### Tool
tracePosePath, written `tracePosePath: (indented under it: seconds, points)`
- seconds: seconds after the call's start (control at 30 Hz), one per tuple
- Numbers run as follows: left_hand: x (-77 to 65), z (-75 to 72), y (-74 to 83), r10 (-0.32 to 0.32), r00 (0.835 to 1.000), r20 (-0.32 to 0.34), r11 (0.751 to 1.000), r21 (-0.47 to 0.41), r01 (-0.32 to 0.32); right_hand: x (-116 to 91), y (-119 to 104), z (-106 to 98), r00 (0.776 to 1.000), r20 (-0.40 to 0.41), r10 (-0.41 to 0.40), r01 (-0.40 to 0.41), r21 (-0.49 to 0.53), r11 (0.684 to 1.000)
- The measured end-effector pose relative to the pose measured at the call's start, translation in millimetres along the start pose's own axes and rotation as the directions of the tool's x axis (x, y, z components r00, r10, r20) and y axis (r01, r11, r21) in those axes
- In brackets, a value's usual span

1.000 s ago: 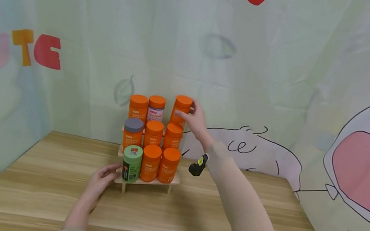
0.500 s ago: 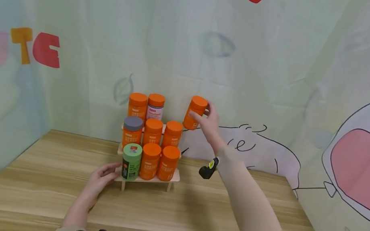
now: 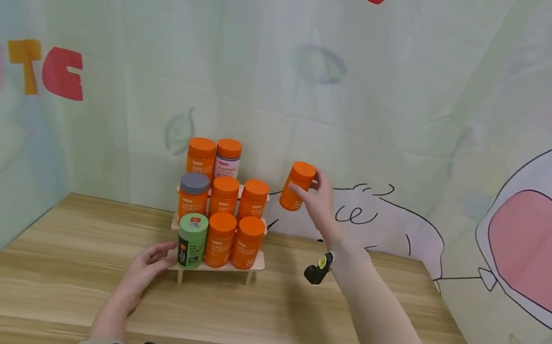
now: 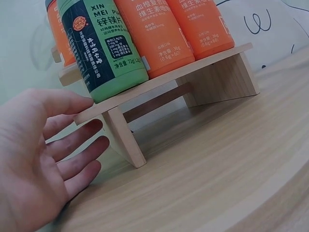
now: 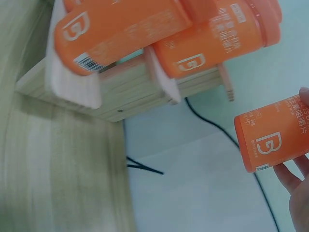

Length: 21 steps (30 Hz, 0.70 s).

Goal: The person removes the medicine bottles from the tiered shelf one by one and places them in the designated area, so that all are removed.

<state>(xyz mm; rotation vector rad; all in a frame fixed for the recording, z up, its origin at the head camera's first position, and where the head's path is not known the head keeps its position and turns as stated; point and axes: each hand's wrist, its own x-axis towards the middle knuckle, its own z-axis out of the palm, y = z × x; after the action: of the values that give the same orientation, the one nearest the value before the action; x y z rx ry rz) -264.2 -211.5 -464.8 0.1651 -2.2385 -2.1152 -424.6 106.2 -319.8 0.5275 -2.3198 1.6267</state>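
Away from the stand, my right hand (image 3: 321, 203) grips an orange jar (image 3: 298, 186) in the air, slightly tilted. The right wrist view catches the lower part of this jar (image 5: 273, 133) and some fingertips at its side. A three-tier wooden stand (image 3: 216, 267) carries several jars. Beside its lowest tier, my left hand (image 3: 146, 269) rests with relaxed fingers, the foremost one touching the shelf corner (image 4: 89, 115). Closest to that hand is a green jar (image 3: 191, 241). Two orange jars share its tier. A grey-lidded jar (image 3: 192, 196) stands at the left of the middle tier.
The top tier has an orange jar (image 3: 201, 154) and a pink-labelled jar (image 3: 228, 158) at its left and middle. The wood-grain table (image 3: 237, 336) ends at a printed cloth backdrop (image 3: 393, 125) behind and along both sides.
My right hand has lifted the orange jar off the top tier's right end, carried it rightwards, then lowered it somewhat. My left hand stays by the stand.
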Motion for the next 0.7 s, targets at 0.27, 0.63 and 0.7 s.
tracePosePath:
  seconds: [0.27,0.63,0.7]
  points:
    - [1.1,3.8,2.4,0.016,1.0,0.007,1.0,0.013,-0.016,-15.3,23.1,-1.0,1.0,0.014,0.011,-0.01,-0.032,0.999]
    - [0.3,0.5,-1.5,0.015,1.0,-0.012,1.0,-0.001,-0.015,-37.9,50.1,13.4,0.997,0.039,0.066,-0.065,-0.017,0.998]
    - [-0.1,-0.2,-1.6,0.016,1.0,-0.013,1.0,-0.002,-0.016,-41.5,54.8,17.1,0.996,0.044,0.079,-0.078,-0.014,0.997]
